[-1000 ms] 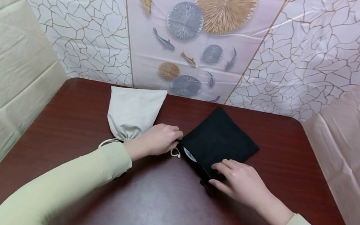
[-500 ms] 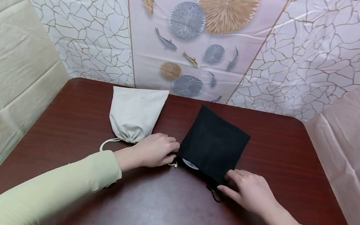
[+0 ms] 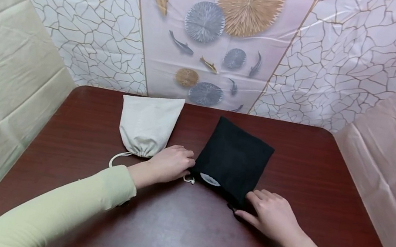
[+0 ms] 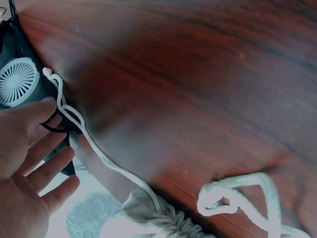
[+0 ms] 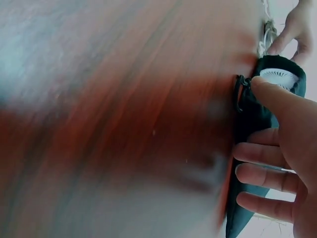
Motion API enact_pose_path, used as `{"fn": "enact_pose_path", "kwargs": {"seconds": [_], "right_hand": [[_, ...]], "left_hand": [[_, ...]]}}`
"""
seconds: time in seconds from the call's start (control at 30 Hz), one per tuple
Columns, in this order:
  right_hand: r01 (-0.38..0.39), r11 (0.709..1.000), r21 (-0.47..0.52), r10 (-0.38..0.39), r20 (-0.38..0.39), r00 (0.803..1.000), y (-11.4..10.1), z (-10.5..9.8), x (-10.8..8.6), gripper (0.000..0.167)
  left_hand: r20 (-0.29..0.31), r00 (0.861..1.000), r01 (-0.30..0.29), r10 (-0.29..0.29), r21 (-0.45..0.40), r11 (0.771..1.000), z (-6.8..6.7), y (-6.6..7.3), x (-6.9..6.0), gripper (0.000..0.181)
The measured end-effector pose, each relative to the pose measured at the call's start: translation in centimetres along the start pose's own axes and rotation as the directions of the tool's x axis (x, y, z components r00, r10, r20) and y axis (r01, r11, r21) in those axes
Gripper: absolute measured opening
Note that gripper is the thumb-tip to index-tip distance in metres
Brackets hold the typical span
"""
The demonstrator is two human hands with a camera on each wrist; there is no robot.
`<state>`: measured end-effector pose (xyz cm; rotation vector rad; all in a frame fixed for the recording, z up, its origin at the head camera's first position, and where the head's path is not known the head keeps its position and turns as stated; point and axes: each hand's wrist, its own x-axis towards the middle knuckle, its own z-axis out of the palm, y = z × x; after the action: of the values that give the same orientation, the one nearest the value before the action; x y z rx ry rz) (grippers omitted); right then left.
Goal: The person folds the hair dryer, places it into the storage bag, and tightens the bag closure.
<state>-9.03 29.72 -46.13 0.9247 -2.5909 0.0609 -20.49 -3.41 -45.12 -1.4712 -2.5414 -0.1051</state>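
Note:
A black drawstring bag [image 3: 237, 159] lies on the table, its mouth turned toward me. Inside the mouth shows a white round slotted grille [image 3: 209, 180], like that of a small fan; the rest of it is hidden in the bag. My left hand [image 3: 172, 164] pinches the bag's left corner between thumb and forefinger, beside a black cord loop [image 4: 53, 128]. At the right corner, my right hand [image 3: 272, 214] holds the mouth edge near the black cord [image 5: 240, 91], thumb in front and fingers along the side. The exact grip there is partly hidden.
A cream drawstring bag [image 3: 147, 125], gathered at its neck, lies left of the black one. Its white cord [image 4: 111, 163] runs beneath my left hand, and another loop [image 3: 119, 157] sticks out leftward. Patterned cloth [image 3: 202, 53] stands behind the dark red table [image 3: 170, 233].
The black bag has turned and shifted left and nearer, its mouth now facing me more squarely. My right hand has moved right and closer to me; my left hand has come slightly nearer.

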Motion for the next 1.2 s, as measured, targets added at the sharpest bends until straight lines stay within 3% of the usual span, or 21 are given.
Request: {"fn": "enact_pose_path", "kwargs": {"seconds": [0.33,0.7,0.9,1.03,1.2], "right_hand": [[-0.003,1.0,-0.025,0.004,0.037,0.999,-0.5,1.2,2.0,0.049],[0.127,0.992,0.003,-0.127,0.052,0.991,0.6,1.2,1.5,0.032],[0.213,0.977,0.03,-0.212,-0.043,0.976,1.4,0.9,0.8,0.024],[0.239,0.969,0.054,-0.234,-0.096,0.968,1.8,0.3,0.5,0.01],[0.214,0.97,0.119,-0.193,-0.163,0.968,2.8,-1.3,0.7,0.049]], "left_hand": [[-0.028,1.0,0.008,-0.009,-0.044,0.999,-0.4,0.1,0.2,0.009],[-0.018,0.999,0.03,-0.031,-0.029,0.999,-0.6,-0.9,-0.4,0.01],[-0.044,0.999,0.0,-0.001,-0.02,1.0,-0.8,-1.1,-0.5,0.011],[-0.072,0.997,-0.01,0.01,-0.011,1.0,-1.2,-1.2,-0.5,0.012],[-0.135,0.991,-0.028,0.023,-0.035,0.999,-2.0,-1.3,-0.1,0.012]]}}
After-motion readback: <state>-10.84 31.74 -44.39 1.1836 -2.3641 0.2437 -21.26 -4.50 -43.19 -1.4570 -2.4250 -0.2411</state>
